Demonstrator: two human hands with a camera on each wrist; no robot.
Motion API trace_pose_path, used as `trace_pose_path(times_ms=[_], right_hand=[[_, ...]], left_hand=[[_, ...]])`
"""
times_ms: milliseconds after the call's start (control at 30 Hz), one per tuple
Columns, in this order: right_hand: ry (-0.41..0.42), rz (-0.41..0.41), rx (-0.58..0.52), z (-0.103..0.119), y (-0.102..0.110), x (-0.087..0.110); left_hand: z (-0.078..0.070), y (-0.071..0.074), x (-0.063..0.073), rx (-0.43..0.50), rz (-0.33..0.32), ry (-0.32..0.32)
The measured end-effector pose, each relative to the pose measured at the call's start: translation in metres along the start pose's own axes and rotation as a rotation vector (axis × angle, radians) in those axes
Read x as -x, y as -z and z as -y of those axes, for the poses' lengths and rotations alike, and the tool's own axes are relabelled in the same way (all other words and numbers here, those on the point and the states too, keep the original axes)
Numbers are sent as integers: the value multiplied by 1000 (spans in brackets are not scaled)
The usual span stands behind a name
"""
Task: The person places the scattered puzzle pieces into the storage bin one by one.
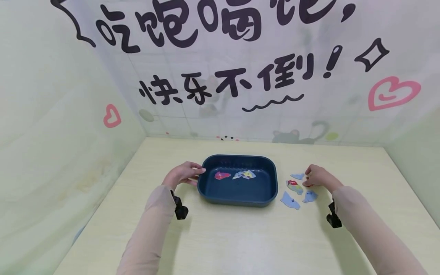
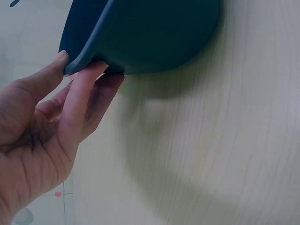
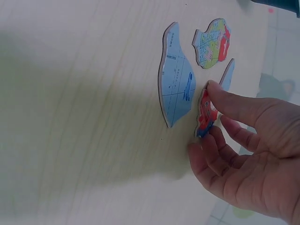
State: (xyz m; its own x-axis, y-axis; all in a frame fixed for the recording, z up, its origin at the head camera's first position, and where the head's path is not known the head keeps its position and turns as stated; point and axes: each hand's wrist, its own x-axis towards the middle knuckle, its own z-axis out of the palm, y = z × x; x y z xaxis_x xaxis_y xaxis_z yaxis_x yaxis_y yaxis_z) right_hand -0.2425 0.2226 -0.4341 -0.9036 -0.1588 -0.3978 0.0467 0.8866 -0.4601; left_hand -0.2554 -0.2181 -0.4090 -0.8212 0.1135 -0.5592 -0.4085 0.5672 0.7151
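Note:
A dark blue rectangular tray [image 1: 237, 202] stands on the table, with a pink-red puzzle piece [image 1: 222, 175] and a pale blue and yellow one [image 1: 244, 174] inside. My left hand [image 1: 185, 174] pinches the tray's left rim; in the left wrist view the thumb lies over the edge and the fingers [image 2: 77, 101] beneath it. To the tray's right, my right hand [image 1: 317, 177] pinches a red puzzle piece [image 3: 205, 112] between thumb and fingertips. Around it lie a blue piece [image 3: 176, 79], a red, yellow and blue piece [image 1: 294, 187] and a light blue piece [image 1: 290, 201].
Another blue piece [image 1: 298, 176] lies just left of the right hand. The pale wooden table [image 1: 240, 240] meets a white printed curtain [image 1: 220, 122] at its back edge, with curtains at both sides. Each wrist wears a small black camera [image 1: 180, 208].

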Motion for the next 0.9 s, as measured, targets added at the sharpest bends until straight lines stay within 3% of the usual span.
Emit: trace_pose_path(times_ms=[267, 533, 733, 900], right_hand=[[-74, -13, -23, 3, -2, -1], [-105, 10, -164, -1, -1, -1], [-78, 55, -229, -4, 4, 4], [-4, 80, -327, 0, 13, 6]], left_hand=[[0, 1, 1, 5, -6, 7], [0, -1, 0, 15, -11, 17], [-1, -1, 1, 8, -14, 16], [0, -1, 0, 6, -17, 15]])
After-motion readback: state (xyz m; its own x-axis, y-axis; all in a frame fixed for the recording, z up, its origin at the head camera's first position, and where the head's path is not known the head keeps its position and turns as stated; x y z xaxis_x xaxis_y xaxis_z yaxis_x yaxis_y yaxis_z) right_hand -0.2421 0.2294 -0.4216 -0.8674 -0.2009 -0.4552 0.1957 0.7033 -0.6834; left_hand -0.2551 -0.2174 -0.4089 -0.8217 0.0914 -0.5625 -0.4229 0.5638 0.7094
